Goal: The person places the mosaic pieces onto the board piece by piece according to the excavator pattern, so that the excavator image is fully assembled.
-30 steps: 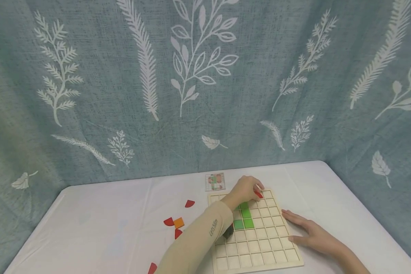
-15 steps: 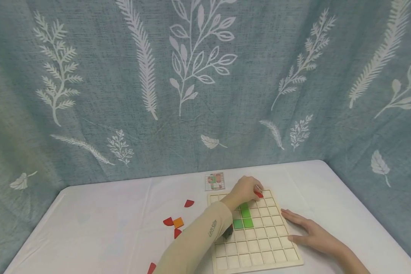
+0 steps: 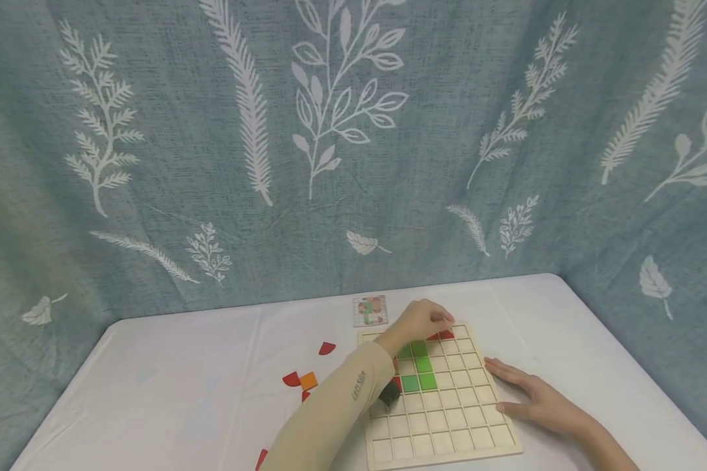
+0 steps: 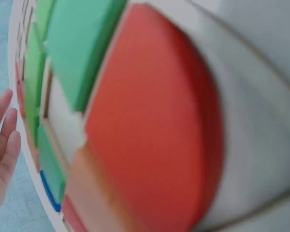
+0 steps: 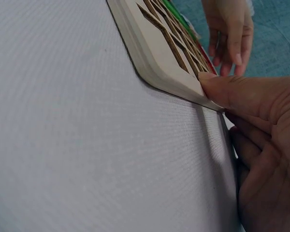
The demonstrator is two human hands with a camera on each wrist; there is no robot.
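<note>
My left hand [image 3: 421, 320] hovers at the far edge of a pale wooden grid board [image 3: 422, 447], fingertips just above a red piece [image 3: 445, 334] lying in the top row. In the left wrist view its fingers are loosely extended with nothing between them. Green square tiles [image 3: 423, 364] and a teal tile [image 3: 410, 383] fill cells near the board's middle. A red quarter-circle piece [image 4: 154, 111] sits large in the left wrist view. My right hand [image 3: 527, 399] lies beside the board's right edge with fingers stretched out, its thumb [image 5: 227, 89] touching the rim.
A small printed pattern card [image 3: 370, 311] lies behind the board. Left of the board are loose red quarter-circles [image 3: 326, 348] and an orange square tile [image 3: 309, 381]. My left forearm and its black wrist camera [image 3: 390, 394] cover part of the board. A patterned curtain [image 3: 306, 196] hangs behind.
The left fingers have risen slightly from the red piece they were touching, leaving more red showing in the top row. The right hand has stayed in place.
</note>
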